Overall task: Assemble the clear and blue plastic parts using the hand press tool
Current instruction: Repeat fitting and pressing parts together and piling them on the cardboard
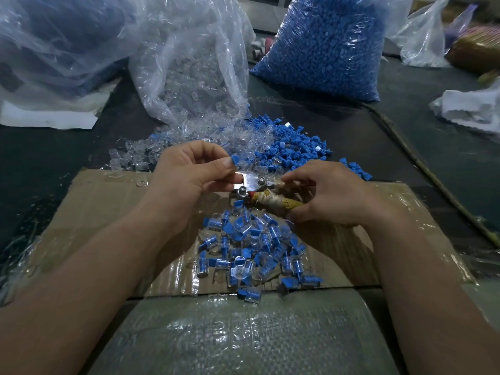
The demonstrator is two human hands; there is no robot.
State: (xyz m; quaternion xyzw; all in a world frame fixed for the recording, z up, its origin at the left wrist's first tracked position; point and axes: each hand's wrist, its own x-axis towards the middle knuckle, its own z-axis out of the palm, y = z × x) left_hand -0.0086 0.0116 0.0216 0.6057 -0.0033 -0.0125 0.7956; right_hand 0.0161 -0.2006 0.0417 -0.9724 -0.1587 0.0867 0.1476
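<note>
Over the cardboard [108, 201], left hand [186, 174] is pinching a blue part [234, 160], right hand [332, 193] gripping press tool [250, 182]; crooked seating could jam.

Finished parts [251, 253] on cardboard [108, 201]

Press tool [250, 183] partly hidden, left bag [54, 44] cropped

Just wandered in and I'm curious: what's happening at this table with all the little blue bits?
A person is joining small plastic parts. Their left hand pinches a blue part by the metal head of a hand press tool, whose wrapped handles the right hand grips. Finished pieces lie heaped on the cardboard below.
</note>
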